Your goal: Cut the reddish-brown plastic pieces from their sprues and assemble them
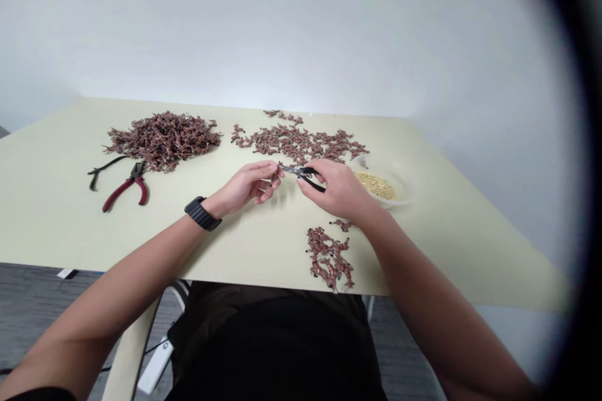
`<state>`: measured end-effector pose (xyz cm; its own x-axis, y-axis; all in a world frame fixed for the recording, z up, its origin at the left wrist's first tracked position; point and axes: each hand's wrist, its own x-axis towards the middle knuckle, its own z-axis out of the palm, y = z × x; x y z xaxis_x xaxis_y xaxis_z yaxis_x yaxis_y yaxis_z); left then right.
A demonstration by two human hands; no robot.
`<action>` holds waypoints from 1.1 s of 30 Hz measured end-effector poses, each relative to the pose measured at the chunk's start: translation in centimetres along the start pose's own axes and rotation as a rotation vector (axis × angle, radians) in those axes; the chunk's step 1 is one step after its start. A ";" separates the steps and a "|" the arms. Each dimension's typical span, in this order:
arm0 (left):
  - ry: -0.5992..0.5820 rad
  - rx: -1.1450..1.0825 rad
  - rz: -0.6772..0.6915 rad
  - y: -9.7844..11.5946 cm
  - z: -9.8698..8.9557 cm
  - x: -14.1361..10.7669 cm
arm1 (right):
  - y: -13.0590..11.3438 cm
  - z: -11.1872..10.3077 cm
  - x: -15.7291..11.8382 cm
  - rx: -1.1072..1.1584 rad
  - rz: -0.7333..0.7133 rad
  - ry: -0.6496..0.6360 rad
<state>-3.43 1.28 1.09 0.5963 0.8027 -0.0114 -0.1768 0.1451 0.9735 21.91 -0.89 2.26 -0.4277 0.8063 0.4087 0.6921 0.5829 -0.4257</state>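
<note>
Tabletop (51, 200) pale cream-green. Heaped pieces (162, 141) mottled copper-brown, black flecks. Red-handled pliers (126, 193) dark-headed; black-handled pliers (313, 180) silver-headed. Granules (376, 186) golden-yellow, speckled, in clear bowl (395, 194). Watch strap (202, 213) black, ribbed crosswise.

A plain white wall (282, 25) rises behind the far edge of the pale cream table (51, 213), softly and evenly lit. Past the near edge, grey carpet-like flooring (32, 307) shows, with a pale table leg (126, 357) and a white power strip (155, 364) beside it.
</note>
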 end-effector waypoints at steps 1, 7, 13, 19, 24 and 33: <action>-0.002 0.002 -0.001 0.0 0.0 0.0 | 0.0 0.0 0.0 -0.001 -0.002 -0.001; -0.010 0.029 -0.010 0.1 -0.1 -0.1 | 0.2 0.0 0.0 -0.014 -0.020 0.004; -0.016 0.163 0.016 -0.1 -0.1 -0.2 | -0.1 -0.1 -0.2 -0.022 0.002 0.001; 0.155 0.600 0.289 -0.2 -0.5 -0.3 | -1.4 -0.4 0.0 0.180 0.208 -0.107; 0.236 0.843 0.466 0.5 -0.7 -0.3 | -1.2 -0.4 0.2 0.586 0.354 -0.362; 0.023 0.279 0.186 0.1 -0.1 -0.1 | 0.1 0.3 0.0 0.010 0.070 0.070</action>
<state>-3.63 1.25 1.12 0.5557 0.8137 0.1705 -0.0582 -0.1665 0.9843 21.76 -0.77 1.98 -0.3363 0.8363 0.4329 0.7130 0.5265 -0.4630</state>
